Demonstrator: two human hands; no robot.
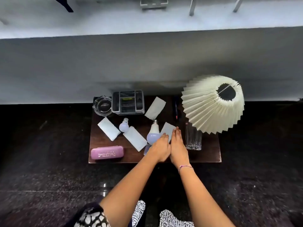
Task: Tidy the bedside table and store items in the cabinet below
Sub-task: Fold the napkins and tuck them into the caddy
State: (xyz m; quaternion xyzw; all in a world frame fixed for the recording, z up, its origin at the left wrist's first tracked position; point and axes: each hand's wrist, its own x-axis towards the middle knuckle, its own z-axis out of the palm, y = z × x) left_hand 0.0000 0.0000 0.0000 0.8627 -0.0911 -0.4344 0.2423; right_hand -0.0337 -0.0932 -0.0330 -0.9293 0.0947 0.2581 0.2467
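Observation:
On the dark wooden bedside table lie several folded white tissues, one at the left, one in the middle and one at the back. My left hand and my right hand rest side by side, fingers flat, on a fourth tissue. Touching my left hand is a large bulb; a small bulb lies further left. A pink spectacle case sits at the front left. A small lilac object is partly hidden under my left hand.
A pleated cream lampshade overhangs the table's right side, with a tall clear glass beside my right hand. At the back stand a glass ashtray, a grey organiser box and a pen. Dark speckled floor surrounds the table.

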